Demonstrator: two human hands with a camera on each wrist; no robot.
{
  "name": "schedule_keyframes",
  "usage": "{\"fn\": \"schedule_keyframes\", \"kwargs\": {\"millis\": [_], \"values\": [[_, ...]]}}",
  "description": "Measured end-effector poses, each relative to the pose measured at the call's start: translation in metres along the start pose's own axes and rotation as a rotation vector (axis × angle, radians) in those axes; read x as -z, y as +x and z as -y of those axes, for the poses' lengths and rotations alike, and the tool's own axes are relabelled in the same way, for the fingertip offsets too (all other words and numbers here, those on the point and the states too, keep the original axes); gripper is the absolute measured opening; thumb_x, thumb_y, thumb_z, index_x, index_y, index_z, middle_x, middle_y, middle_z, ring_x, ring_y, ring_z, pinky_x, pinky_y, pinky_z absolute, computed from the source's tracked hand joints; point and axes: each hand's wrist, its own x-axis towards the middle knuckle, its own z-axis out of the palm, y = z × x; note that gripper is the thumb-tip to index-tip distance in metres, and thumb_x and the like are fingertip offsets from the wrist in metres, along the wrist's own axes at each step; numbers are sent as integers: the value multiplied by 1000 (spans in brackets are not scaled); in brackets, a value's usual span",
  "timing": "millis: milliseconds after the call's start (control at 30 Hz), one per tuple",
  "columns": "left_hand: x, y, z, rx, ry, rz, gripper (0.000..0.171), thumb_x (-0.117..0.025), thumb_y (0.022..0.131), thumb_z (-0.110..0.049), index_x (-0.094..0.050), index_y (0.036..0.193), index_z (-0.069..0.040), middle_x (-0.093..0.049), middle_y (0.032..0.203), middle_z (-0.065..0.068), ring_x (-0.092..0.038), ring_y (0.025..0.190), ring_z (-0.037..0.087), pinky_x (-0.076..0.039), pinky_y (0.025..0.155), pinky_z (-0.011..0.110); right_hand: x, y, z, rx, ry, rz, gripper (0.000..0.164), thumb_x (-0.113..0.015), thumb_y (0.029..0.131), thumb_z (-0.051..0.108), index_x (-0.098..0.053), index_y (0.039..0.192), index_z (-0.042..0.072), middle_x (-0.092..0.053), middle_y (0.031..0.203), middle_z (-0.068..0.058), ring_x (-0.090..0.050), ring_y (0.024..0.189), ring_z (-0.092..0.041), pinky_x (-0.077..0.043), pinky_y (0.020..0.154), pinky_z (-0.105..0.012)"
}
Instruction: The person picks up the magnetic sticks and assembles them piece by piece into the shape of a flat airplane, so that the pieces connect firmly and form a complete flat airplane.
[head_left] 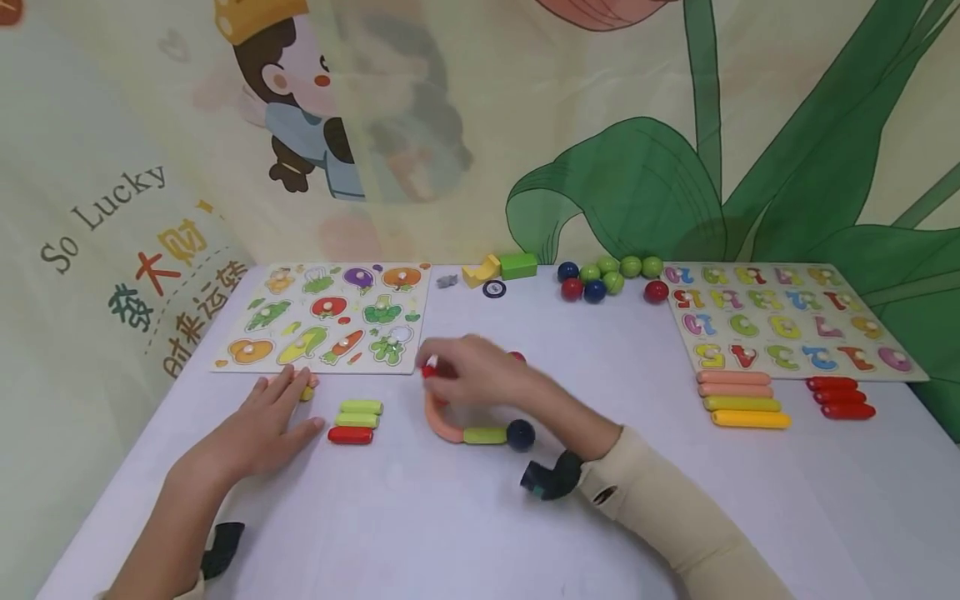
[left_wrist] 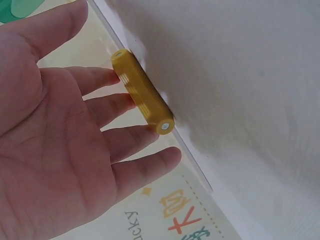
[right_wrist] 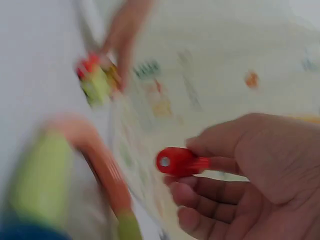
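Note:
My right hand pinches a short red magnetic stick between thumb and fingers, above the table's middle. Under and beside it lies a joined shape: a curved orange stick, a light green stick and a dark blue ball; the hand hides part of it. A red ball peeks out behind the wrist. At the left, my left hand lies with extended fingers, their tips touching a yellow stick. Beside its thumb are two light green sticks and a red stick.
A vegetable puzzle board lies back left, a number puzzle board back right. Green, red and blue balls sit between, near a green block. Long sticks and red sticks lie at right.

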Motion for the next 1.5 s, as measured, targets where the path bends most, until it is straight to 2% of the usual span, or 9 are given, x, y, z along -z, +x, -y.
{"fn": "schedule_keyframes", "kwargs": {"millis": [167,300,700,900,1000,1100,1233,1300,1500], "values": [[-1,1,1,-2,3,4,86,-57,83,-47,-15,144,-3,-7,145,26,-4,126,51,-25,86,68,47,-2,-57,-278,81,-259,27,-62,85,26,-55,109,16,-58,83,0,-55,73,-16,-49,58,-26],[-2,2,2,2,8,7,85,-57,84,-47,-15,144,-3,-7,146,25,-4,126,51,-25,87,67,56,-4,-86,-429,110,-272,25,-64,84,29,-55,104,16,-58,84,-4,-54,75,-20,-48,60,-28],[1,2,1,-1,20,-6,83,-58,84,-44,-17,143,-3,-8,146,24,-5,126,51,-26,86,67,51,-2,-101,-495,188,-170,21,-63,84,30,-57,97,14,-59,86,-7,-56,73,-23,-48,61,-29],[0,2,1,11,16,7,83,-58,84,-44,-17,143,-3,-8,146,24,-5,126,52,-25,86,68,51,-2,-95,-509,88,-204,21,-62,84,31,-59,96,14,-58,85,-6,-55,70,-22,-48,58,-28],[-1,2,1,11,25,5,84,-58,84,-44,-17,143,-3,-8,146,25,-5,126,52,-25,86,68,48,-4,-73,-460,-3,-237,20,-61,85,30,-59,98,15,-57,87,-3,-54,73,-19,-48,58,-27],[-2,2,1,10,33,-1,83,-59,83,-43,-17,143,-2,-9,145,25,-6,126,52,-25,86,68,36,-4,-38,-300,-107,-223,22,-62,85,29,-62,102,15,-57,93,1,-52,79,-13,-47,64,-24],[-2,1,0,0,44,-12,82,-60,84,-40,-17,143,-2,-9,145,26,-6,126,52,-25,87,67,1,2,14,-22,-216,-138,23,-63,84,28,-65,105,17,-57,96,7,-49,83,-5,-44,70,-20],[-1,1,0,-6,47,-18,81,-60,84,-37,-17,143,-2,-9,145,26,-6,126,52,-25,87,67,-20,9,37,87,-280,-69,24,-64,84,28,-66,105,19,-55,93,9,-48,79,-3,-43,68,-17],[-2,-1,1,-9,28,-17,79,-58,85,-37,-18,143,-2,-9,145,26,-5,126,52,-21,90,66,-74,33,77,303,-588,65,25,-60,86,29,-64,109,21,-53,85,10,-46,69,-4,-39,54,-15]]}}
